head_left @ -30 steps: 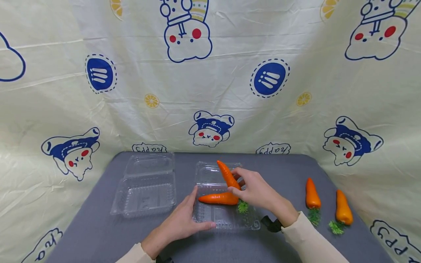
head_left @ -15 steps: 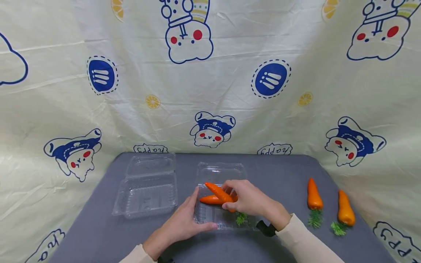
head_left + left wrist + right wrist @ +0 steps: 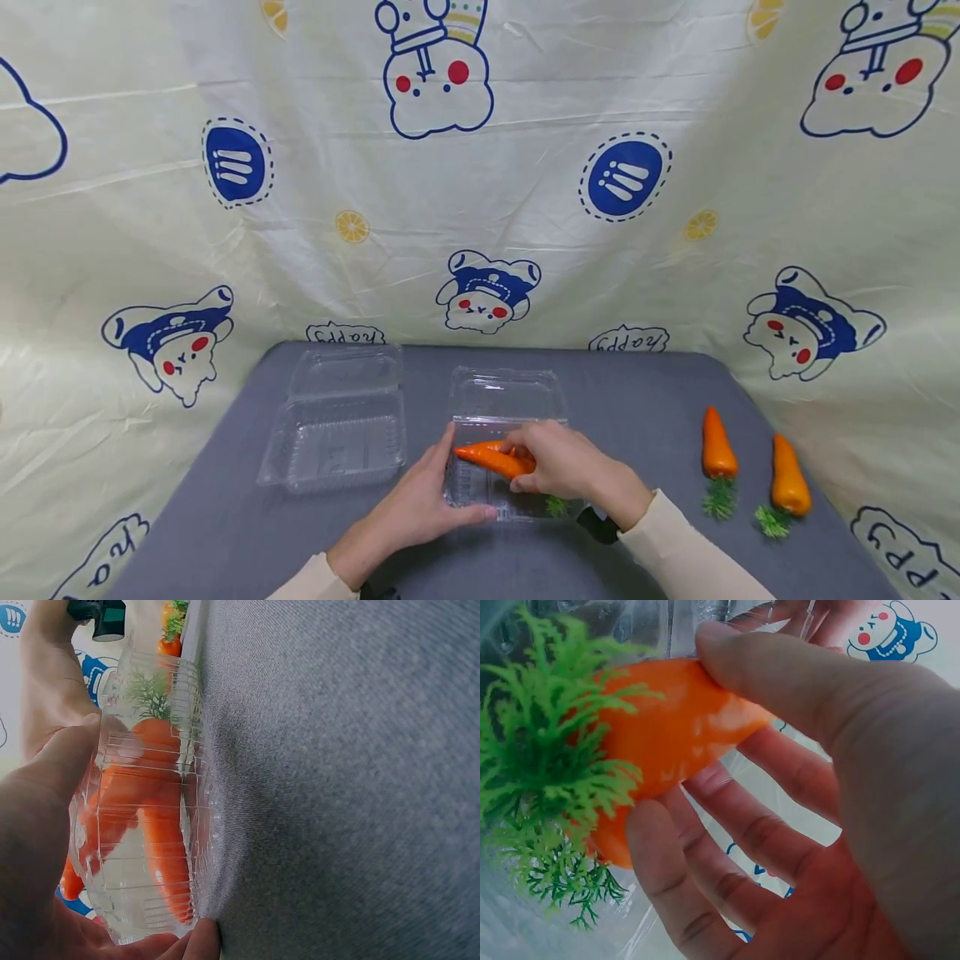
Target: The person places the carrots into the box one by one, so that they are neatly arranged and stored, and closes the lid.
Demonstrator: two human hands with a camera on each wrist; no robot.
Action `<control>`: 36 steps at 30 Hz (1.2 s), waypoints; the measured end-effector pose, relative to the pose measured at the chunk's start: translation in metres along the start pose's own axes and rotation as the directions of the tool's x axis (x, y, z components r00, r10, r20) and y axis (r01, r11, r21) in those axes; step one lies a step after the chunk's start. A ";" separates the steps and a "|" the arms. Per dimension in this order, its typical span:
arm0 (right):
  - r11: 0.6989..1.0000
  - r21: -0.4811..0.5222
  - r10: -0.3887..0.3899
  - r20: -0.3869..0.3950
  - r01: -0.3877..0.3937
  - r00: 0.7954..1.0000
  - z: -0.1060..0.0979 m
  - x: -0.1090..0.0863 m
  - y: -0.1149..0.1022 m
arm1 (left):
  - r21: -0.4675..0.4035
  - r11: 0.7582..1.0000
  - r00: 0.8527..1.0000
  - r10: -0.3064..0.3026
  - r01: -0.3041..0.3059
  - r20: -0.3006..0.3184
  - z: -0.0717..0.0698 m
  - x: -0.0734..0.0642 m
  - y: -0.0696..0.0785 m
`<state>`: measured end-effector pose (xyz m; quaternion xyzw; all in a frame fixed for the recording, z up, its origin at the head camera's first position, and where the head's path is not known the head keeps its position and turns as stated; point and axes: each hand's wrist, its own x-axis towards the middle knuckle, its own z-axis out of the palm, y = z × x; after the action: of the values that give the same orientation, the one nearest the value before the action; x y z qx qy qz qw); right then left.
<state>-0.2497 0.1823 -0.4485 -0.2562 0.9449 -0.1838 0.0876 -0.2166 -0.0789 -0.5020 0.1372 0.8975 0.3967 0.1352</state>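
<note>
My right hand point(image 3: 562, 467) pinches an orange toy carrot point(image 3: 667, 724) with green plastic leaves, thumb on one side and fingers on the other. The carrot is low in a clear plastic clamshell box point(image 3: 480, 490), its tip pointing left. A second carrot point(image 3: 163, 851) lies in the box, mostly covered by the held one in the head view. My left hand point(image 3: 416, 504) rests along the box's left side, thumb stretched at the front edge and fingers along the left wall. The box's lid point(image 3: 506, 392) stands folded back behind it.
Another clear clamshell box point(image 3: 341, 442) lies on the grey table to the left, lid folded back. Two more carrots, a slimmer one point(image 3: 718, 446) and a wider one point(image 3: 789, 479), lie at the right. A printed curtain point(image 3: 480, 192) hangs behind the table.
My right hand has lowered its carrot into the box, turning the tip from pointing up and away to pointing left over the other carrot. My left hand has stayed in place.
</note>
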 end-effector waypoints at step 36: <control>0.995 0.025 0.095 -0.023 -0.094 0.995 -0.009 -0.010 0.002 | -0.008 1.000 1.000 0.004 -0.004 0.000 0.000 0.002 -0.001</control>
<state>-0.2442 0.1923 -0.4400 -0.2078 0.9547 -0.1939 0.0880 -0.2184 -0.0786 -0.5032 0.1385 0.8956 0.4007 0.1349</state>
